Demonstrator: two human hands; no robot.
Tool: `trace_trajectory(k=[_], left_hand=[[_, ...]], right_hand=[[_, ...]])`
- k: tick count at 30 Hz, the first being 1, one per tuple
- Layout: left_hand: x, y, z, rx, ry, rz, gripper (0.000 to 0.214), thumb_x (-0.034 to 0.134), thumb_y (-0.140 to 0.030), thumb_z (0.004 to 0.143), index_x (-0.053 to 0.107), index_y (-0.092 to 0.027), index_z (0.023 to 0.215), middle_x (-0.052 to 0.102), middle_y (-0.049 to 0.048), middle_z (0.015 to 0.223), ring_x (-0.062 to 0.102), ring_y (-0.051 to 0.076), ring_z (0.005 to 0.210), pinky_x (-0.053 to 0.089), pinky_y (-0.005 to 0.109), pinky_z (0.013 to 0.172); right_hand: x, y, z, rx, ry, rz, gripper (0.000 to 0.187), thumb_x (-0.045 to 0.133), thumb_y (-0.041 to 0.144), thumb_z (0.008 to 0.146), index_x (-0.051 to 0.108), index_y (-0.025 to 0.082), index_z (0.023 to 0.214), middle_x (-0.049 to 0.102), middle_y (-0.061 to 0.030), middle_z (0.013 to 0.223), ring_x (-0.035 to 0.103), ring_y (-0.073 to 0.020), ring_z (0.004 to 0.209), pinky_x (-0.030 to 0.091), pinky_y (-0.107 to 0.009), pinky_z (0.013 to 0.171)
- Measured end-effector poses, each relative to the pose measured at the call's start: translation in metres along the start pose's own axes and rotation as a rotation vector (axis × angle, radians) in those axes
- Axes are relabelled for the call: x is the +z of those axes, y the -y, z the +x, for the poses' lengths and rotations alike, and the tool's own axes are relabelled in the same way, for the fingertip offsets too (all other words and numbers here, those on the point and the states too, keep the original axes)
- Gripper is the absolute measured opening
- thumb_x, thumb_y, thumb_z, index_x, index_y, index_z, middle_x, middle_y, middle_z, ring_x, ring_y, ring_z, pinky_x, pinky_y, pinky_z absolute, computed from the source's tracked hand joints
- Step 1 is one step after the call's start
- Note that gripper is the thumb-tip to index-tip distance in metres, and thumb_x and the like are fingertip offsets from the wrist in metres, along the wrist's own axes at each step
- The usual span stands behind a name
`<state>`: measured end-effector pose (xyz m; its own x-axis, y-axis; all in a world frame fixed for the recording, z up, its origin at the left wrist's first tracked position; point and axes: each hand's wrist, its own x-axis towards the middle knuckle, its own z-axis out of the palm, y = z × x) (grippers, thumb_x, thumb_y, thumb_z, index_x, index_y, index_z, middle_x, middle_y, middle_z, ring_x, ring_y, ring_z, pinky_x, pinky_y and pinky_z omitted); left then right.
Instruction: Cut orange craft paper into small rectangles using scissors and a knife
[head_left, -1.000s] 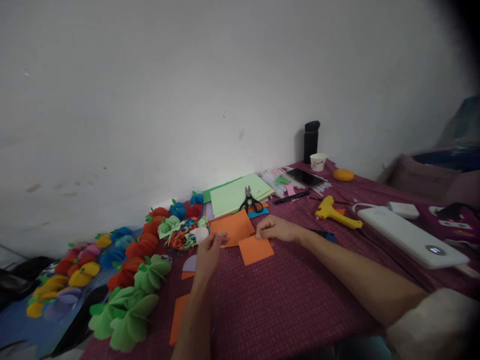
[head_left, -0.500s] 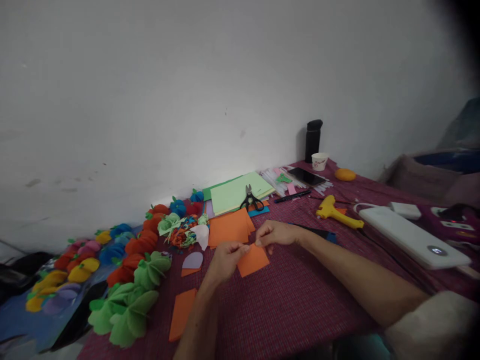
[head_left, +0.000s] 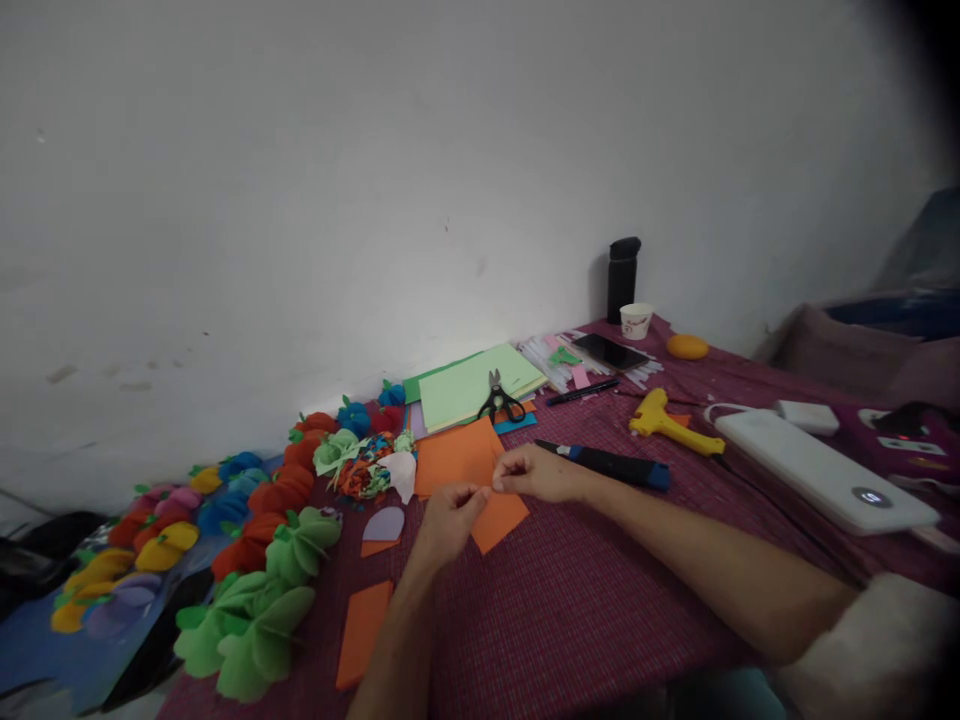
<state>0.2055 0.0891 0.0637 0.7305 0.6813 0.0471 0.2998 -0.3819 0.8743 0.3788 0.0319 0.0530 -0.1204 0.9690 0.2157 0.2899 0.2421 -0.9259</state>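
A small orange paper piece (head_left: 501, 522) hangs from my pinched fingers above the purple-red cloth. My left hand (head_left: 452, 515) grips its upper left part between thumb and forefinger. My right hand (head_left: 536, 474) pinches the top edge close beside the left fingertips, which nearly meet it. Just behind both hands lies a stack of larger orange sheets (head_left: 454, 455). Near my left forearm are another orange paper piece (head_left: 364, 630) and a lilac rounded cutout (head_left: 384, 523). A dark utility knife (head_left: 615, 466) rests beyond my right wrist.
Paper pumpkins (head_left: 281, 490) crowd the left side. Black-handled scissors (head_left: 499, 400) lie on light green sheets (head_left: 465, 385). To the right are a yellow glue gun (head_left: 671, 425), a white power bank (head_left: 821, 470), a phone (head_left: 611, 351), a paper cup (head_left: 636, 321) and a black bottle (head_left: 622, 280).
My right hand has shifted slightly left along the top edge of the orange paper, towards my left fingertips. The utility knife behind that wrist shows more now.
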Motion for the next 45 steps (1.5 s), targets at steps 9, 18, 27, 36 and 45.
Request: trace_trajectory(k=[9,18,27,36,45], left_hand=[[-0.004,0.002,0.0,0.026,0.117,0.065,0.034,0.045,-0.042,0.076,0.049,-0.013,0.059,0.026,-0.004,0.057,0.023,0.008,0.054,0.019,0.021,0.049],[-0.01,0.005,0.002,-0.007,0.045,0.009,0.036,0.046,-0.045,0.074,0.042,-0.015,0.055,0.026,-0.0043,0.056,0.024,0.008,0.053,0.02,0.021,0.049],[0.0,-0.003,-0.001,0.015,-0.029,0.08,0.033,0.045,-0.041,0.075,0.041,-0.015,0.055,0.026,-0.0048,0.055,0.024,0.008,0.053,0.019,0.021,0.048],[0.007,-0.004,0.001,0.02,0.012,0.065,0.033,0.044,-0.041,0.075,0.044,-0.015,0.056,0.026,-0.0048,0.055,0.025,0.008,0.053,0.02,0.021,0.049],[-0.007,-0.004,-0.001,-0.046,-0.003,0.011,0.033,0.047,-0.04,0.072,0.053,-0.013,0.053,0.038,-0.0044,0.05,0.034,0.009,0.051,0.027,0.021,0.052]], right_hand=[[0.0,0.003,-0.002,0.053,0.075,0.001,0.016,0.057,0.026,0.067,0.062,0.011,0.066,0.049,0.0042,0.053,0.039,-0.0065,0.05,0.028,-0.019,0.049],[-0.028,0.002,0.001,0.152,-0.032,0.238,0.017,0.06,0.029,0.065,0.059,0.012,0.064,0.06,-0.0006,0.059,0.054,-0.0094,0.053,0.041,-0.022,0.054],[0.0,0.004,0.001,0.105,-0.054,0.153,0.028,0.06,0.04,0.067,0.058,0.012,0.067,0.044,0.0059,0.048,0.037,-0.0054,0.044,0.028,-0.018,0.044],[0.003,-0.006,0.003,0.094,-0.068,0.036,0.018,0.054,0.029,0.068,0.058,0.012,0.064,0.043,0.0058,0.049,0.033,-0.0055,0.045,0.023,-0.018,0.043],[-0.019,-0.003,0.005,0.137,-0.209,0.08,0.016,0.057,0.029,0.064,0.057,0.013,0.061,0.042,0.006,0.048,0.033,-0.006,0.044,0.023,-0.02,0.044]])
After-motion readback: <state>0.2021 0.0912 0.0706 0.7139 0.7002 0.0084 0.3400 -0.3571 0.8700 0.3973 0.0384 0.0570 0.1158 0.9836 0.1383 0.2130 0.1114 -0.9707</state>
